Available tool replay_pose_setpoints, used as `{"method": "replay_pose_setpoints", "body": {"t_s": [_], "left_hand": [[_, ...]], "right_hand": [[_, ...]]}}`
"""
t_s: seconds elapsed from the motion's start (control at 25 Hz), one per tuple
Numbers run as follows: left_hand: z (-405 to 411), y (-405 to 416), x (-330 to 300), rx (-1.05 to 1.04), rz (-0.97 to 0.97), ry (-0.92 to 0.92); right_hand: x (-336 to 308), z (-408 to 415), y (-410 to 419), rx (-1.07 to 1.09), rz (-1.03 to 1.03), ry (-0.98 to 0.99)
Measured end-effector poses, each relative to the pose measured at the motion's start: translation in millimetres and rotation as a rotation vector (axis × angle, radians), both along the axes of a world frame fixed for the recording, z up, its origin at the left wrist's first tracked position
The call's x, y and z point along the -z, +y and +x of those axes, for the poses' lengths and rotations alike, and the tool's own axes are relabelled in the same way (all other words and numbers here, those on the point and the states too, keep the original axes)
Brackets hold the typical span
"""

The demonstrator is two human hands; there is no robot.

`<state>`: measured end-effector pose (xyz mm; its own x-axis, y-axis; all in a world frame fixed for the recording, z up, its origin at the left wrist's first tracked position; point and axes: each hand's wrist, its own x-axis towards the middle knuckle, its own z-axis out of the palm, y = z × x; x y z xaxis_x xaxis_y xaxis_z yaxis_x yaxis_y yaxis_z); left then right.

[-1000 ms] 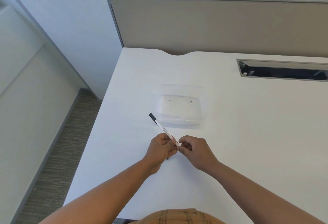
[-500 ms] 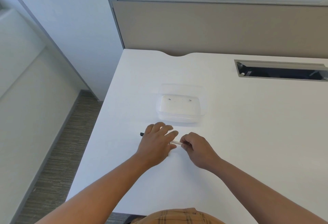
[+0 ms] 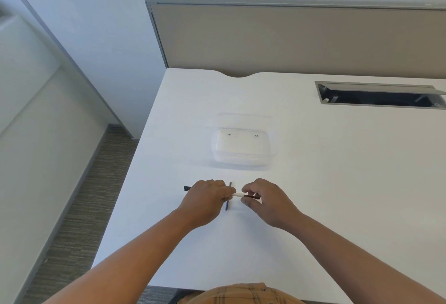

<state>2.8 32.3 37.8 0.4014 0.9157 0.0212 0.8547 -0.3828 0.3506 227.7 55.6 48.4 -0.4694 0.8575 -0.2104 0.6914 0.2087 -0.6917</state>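
Observation:
My left hand [image 3: 207, 198] grips a white pen barrel [image 3: 237, 194] just above the white desk [image 3: 337, 183]; the pen's black end [image 3: 187, 188] sticks out to the left of my fist. My right hand [image 3: 266, 201] pinches a thin dark refill [image 3: 252, 197] that runs out of the barrel's right end. A thin dark blue stick [image 3: 227, 204] lies on the desk below the two hands, pointing away from me and partly hidden by my left fingers.
A clear plastic container [image 3: 272, 155] with an open lid stands on the desk just beyond my hands. A cable slot [image 3: 381, 97] is sunk into the desk at the far right, and a beige divider panel [image 3: 289, 38] closes the back. The desk's left edge drops to carpet.
The pen has swung from slanted to level and sunk toward the desk. My right hand has moved right, and the dark refill now shows between the hands. The thin blue stick has come into view.

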Motion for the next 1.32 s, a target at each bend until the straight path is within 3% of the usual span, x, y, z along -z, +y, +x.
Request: {"method": "replay_pose_setpoints", "body": {"t_s": [0.36, 0.72, 0.88, 1.04, 1.32], "left_hand": [[-13.2, -2.0, 2.5, -0.075, -0.039, -0.002], [-12.3, 8.5, 11.9, -0.145, -0.074, -0.083], [-14.2, 18.1, 16.8, -0.152, -0.075, -0.066], [-14.8, 28.6, 20.7, -0.158, -0.104, -0.087], [-12.8, 37.8, 28.4, -0.209, -0.151, -0.129]], "right_hand": [[-2.2, 11.4, 13.4, 0.003, -0.045, -0.148], [-29.0, 4.1, 69.9, 0.107, 0.203, -0.011], [-39.5, -6.9, 112.0, 0.089, 0.249, -0.06], [-36.8, -19.1, 150.7, 0.044, 0.102, -0.198], [-15.5, -47.5, 188.2, -0.227, -0.108, -0.529]]}}
